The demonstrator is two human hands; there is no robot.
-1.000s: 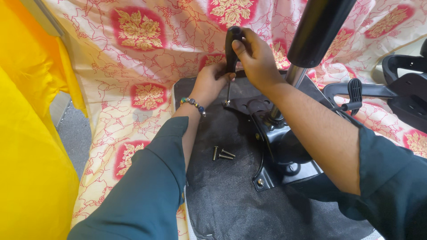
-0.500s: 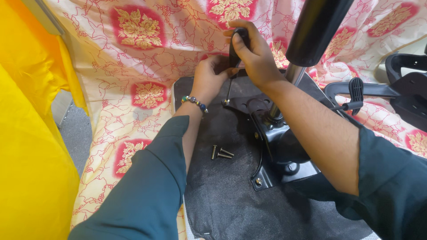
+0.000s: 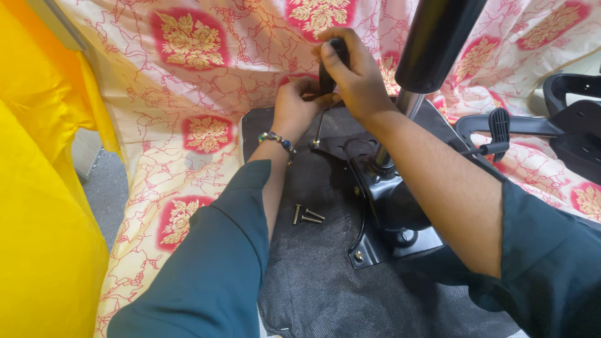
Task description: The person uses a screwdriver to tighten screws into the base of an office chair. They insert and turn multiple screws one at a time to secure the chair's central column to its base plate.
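My right hand (image 3: 352, 70) grips the black handle of a screwdriver (image 3: 327, 75), its thin shaft pointing down to a screw at the corner of a black metal chair mechanism plate (image 3: 388, 206). My left hand (image 3: 297, 109), with a bead bracelet at the wrist, pinches the shaft just below the handle. The plate lies on the upturned black chair seat underside (image 3: 313, 275). A black gas-lift cylinder (image 3: 435, 40) rises from the plate, right of my hands. Two loose screws (image 3: 305, 216) lie on the seat beside my left forearm.
A cream and red floral cloth (image 3: 200, 81) covers the surface under the seat. A yellow fabric (image 3: 44, 206) fills the left side. A black lever handle (image 3: 501, 128) and black armrest parts (image 3: 576, 119) lie at the right. Grey floor (image 3: 106, 188) shows at the left.
Both hands stay on the screwdriver at the plate's corner; my right hand has shifted slightly on the handle, as in turning. The loose screws have not moved.
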